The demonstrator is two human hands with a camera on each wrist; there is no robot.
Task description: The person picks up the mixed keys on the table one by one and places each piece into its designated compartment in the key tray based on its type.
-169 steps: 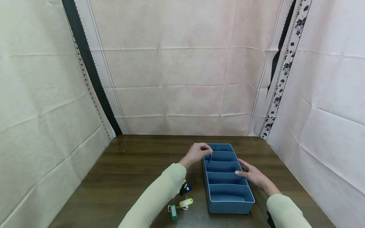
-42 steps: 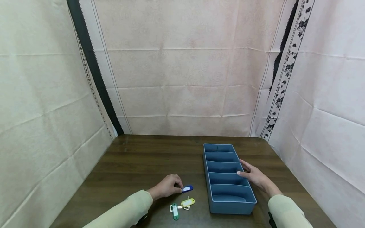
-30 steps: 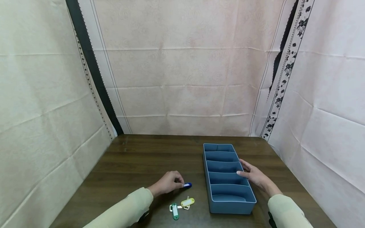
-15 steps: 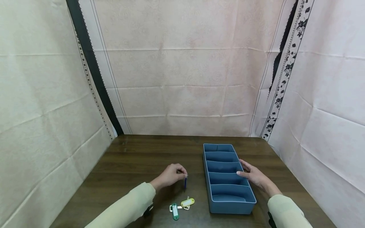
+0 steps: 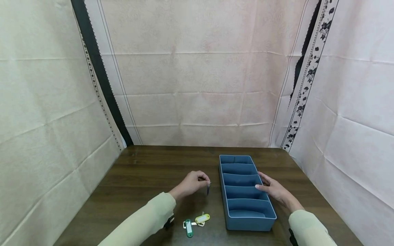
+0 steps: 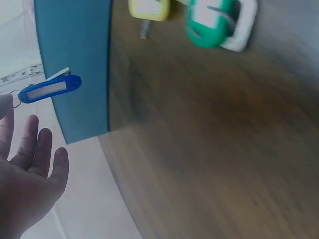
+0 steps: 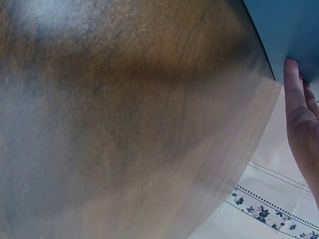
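My left hand (image 5: 192,182) pinches the small ring of a blue key tag (image 6: 50,91) between thumb and forefinger. The tag and its key hang below the fingertips over the table, just left of the blue divided storage box (image 5: 249,223); the other fingers are spread loosely in the left wrist view. On the box's right long side rests my right hand (image 5: 274,189), thumb over the rim and fingers along the outer wall, as the right wrist view also shows. A yellow key tag (image 5: 202,218) and a green key tag (image 5: 189,228) lie with keys nearer the front.
The box has several compartments in a row, split by low cross walls. A dark brown wooden table (image 5: 160,164) carries everything. Pale cloth curtains (image 5: 200,75) hang behind it and at both sides, with a floral border (image 5: 307,73) at right.
The blue key tag was picked up off the table by my left hand, lifted and carried right toward the box. My right hand has stayed at the box's side.
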